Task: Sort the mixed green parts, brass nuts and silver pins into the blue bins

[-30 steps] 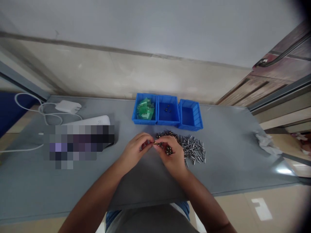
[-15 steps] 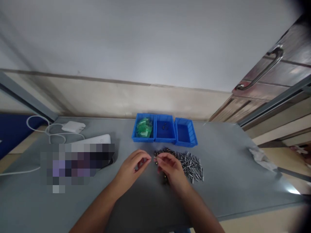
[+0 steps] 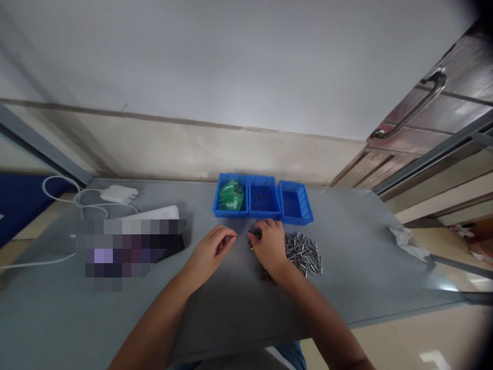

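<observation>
My left hand (image 3: pixel 210 253) hovers over the table left of the piles, thumb and forefinger pinched together; whatever may be between the tips is too small to make out. My right hand (image 3: pixel 271 247) is down on a pile of small dark parts (image 3: pixel 256 233), thumb and fingers apart with dark pieces showing between them. The hand covers most of that pile. Against its right side lies a heap of silver metal pins (image 3: pixel 306 253). Behind the hands stand a blue bin with green pieces (image 3: pixel 215 204), a blue bin with a few small dark parts (image 3: pixel 265 214) and a third blue bin (image 3: pixel 296 204).
A white charger (image 3: pixel 119 194) with a looped cable lies at the left, near a white box-like device (image 3: pixel 169 212) and a blurred-out dark object. A crumpled white cloth (image 3: pixel 408 243) is at the table's right edge. The wall rises behind the bins.
My right hand has moved away from the left hand and reached forward onto the dark parts, its fingers spreading from a pinch. My left hand stays pinched. The view has shifted slightly.
</observation>
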`<control>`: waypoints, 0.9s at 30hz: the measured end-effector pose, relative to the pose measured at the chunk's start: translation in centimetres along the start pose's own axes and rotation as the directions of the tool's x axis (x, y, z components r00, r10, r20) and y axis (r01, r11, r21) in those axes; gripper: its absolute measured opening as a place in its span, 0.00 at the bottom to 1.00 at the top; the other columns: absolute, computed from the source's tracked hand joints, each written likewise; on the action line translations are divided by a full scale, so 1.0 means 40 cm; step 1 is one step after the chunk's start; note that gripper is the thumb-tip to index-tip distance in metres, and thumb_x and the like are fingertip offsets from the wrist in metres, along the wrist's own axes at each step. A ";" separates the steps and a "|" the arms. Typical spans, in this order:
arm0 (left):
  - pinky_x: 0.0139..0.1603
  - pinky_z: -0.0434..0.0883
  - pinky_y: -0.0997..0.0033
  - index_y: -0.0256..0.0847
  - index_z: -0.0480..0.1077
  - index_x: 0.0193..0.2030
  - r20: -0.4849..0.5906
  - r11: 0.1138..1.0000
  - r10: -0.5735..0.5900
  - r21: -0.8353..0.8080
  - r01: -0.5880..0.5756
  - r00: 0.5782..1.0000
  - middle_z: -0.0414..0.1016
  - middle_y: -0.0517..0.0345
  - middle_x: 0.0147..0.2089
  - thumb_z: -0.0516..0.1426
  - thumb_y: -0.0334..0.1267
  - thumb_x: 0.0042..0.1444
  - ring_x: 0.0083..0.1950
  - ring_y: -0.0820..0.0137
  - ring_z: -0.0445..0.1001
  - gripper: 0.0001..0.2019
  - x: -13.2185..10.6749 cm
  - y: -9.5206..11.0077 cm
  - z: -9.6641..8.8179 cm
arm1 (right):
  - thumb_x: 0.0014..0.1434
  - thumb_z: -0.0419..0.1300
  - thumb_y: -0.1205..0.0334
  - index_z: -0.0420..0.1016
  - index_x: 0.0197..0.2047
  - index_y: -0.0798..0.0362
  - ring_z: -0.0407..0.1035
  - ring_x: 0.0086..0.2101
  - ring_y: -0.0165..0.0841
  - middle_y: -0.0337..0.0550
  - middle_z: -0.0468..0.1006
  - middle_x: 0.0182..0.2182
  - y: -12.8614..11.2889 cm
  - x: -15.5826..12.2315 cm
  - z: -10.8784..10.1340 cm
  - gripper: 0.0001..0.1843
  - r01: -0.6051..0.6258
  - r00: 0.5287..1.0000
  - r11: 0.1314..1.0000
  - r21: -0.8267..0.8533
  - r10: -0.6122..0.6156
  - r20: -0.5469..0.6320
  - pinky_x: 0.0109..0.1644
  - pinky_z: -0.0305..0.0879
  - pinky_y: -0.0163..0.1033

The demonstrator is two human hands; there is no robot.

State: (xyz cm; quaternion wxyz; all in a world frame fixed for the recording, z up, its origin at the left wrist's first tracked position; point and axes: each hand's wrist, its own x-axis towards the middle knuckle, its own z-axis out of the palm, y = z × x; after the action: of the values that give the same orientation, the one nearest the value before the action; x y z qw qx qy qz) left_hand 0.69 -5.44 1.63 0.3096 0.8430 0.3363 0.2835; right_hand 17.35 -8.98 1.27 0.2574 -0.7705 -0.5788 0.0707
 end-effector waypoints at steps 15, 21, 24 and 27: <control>0.33 0.67 0.74 0.41 0.61 0.45 0.071 0.997 -0.069 -0.034 0.071 0.995 0.67 0.58 0.39 0.49 0.37 0.58 0.33 0.75 0.67 0.09 -0.004 -0.003 0.022 | 0.53 0.54 0.63 0.70 0.35 0.54 0.65 0.32 0.31 0.42 0.73 0.31 0.011 -0.017 -0.015 0.07 -0.126 0.972 0.800 0.587 -0.018 0.233 0.38 0.61 0.38; 0.35 0.66 0.74 0.42 0.63 0.45 0.043 0.996 -0.030 -0.078 0.033 0.999 0.67 0.58 0.37 0.51 0.36 0.57 0.34 0.75 0.66 0.09 -0.004 0.017 0.023 | 0.51 0.57 0.59 0.71 0.37 0.51 0.63 0.26 0.25 0.36 0.72 0.28 -0.002 -0.047 -0.029 0.09 -0.396 0.881 0.372 0.839 -0.104 0.462 0.33 0.61 0.34; 0.34 0.66 0.74 0.42 0.66 0.41 -0.027 0.998 0.035 -0.052 -0.036 0.999 0.67 0.58 0.37 0.52 0.35 0.56 0.32 0.76 0.65 0.06 -0.003 0.019 0.017 | 0.51 0.57 0.58 0.72 0.37 0.50 0.63 0.26 0.26 0.37 0.72 0.28 -0.001 -0.052 -0.016 0.10 -0.415 0.870 0.307 0.857 -0.143 0.472 0.33 0.62 0.34; 0.34 0.66 0.74 0.42 0.67 0.39 -0.027 0.997 0.072 -0.027 -0.073 0.997 0.68 0.58 0.37 0.53 0.35 0.56 0.31 0.76 0.65 0.05 -0.001 0.018 0.014 | 0.51 0.57 0.58 0.72 0.38 0.50 0.63 0.25 0.25 0.37 0.72 0.28 0.002 -0.053 -0.011 0.11 -0.403 0.876 0.315 0.859 -0.140 0.462 0.32 0.62 0.34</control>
State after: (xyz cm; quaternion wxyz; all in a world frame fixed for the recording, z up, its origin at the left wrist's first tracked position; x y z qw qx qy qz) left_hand 1.31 -6.08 1.77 0.3062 0.8466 0.3055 0.3102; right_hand 16.91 -11.10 1.19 0.5043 -0.4817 -0.4033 0.5925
